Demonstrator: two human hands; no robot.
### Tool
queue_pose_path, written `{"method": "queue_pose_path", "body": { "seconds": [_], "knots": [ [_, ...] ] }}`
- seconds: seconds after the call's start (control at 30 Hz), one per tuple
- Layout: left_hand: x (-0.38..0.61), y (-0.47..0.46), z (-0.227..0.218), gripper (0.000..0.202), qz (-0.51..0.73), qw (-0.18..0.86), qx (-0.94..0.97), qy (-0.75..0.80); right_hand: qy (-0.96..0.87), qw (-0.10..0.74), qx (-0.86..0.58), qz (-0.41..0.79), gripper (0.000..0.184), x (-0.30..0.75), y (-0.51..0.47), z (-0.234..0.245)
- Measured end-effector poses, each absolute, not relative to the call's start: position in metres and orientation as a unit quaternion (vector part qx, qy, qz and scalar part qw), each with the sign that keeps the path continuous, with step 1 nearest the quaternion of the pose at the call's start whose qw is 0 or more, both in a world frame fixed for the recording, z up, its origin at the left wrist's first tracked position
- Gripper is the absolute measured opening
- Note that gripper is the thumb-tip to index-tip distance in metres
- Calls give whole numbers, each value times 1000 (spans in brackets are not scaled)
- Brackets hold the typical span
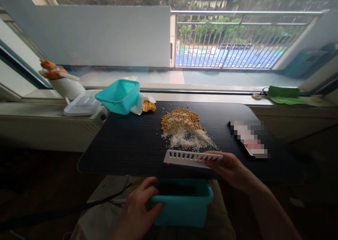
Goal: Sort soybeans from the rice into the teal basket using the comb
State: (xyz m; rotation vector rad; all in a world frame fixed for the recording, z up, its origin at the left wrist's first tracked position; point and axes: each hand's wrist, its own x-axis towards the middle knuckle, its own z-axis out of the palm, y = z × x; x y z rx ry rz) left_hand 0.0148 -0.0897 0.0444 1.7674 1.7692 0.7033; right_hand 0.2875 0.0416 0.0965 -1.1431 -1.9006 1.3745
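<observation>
My right hand [231, 169] grips one end of a white slotted plastic tray [182, 159], held nearly edge-on above the near edge of the black table [126, 155]. Below that edge, a teal plastic bin [182, 210] rests at my lap. My left hand [139, 206] is closed over its left rim, thumb outside. The bin's inside is dark, so its contents cannot be made out. On the tabletop just beyond the tray lies a heap of yellow-brown beans [182, 115], with white rice grains [182, 137] spread over its near side.
A second teal bin [118, 97] stands at the table's back left beside a crumpled wrapper [149, 105]. A clear lid [84, 104] and an orange-and-white figure [62, 78] sit on the sill. A blurred phone-like object [248, 137] lies right; a green cloth [285, 94] is behind.
</observation>
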Motion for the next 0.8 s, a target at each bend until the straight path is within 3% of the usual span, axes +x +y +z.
{"method": "queue_pose_path", "body": {
  "seconds": [0.13, 0.3, 0.43, 0.63, 0.8],
  "knots": [
    [14, -91, 45, 9, 260, 273, 657, 653, -697, 218, -422, 538, 30, 310, 33, 106],
    [21, -88, 49, 9, 235, 289, 653, 660, -636, 337, -507, 474, 28, 344, 30, 103],
    [29, -86, 49, 9, 225, 303, 657, 653, -620, 368, -524, 455, 31, 345, 33, 90],
    [33, -86, 48, 8, 223, 312, 656, 650, -668, 332, -472, 469, 32, 328, 40, 83],
    [32, -87, 50, 10, 240, 302, 668, 637, -681, 247, -425, 542, 26, 334, 27, 100]
  ]
}}
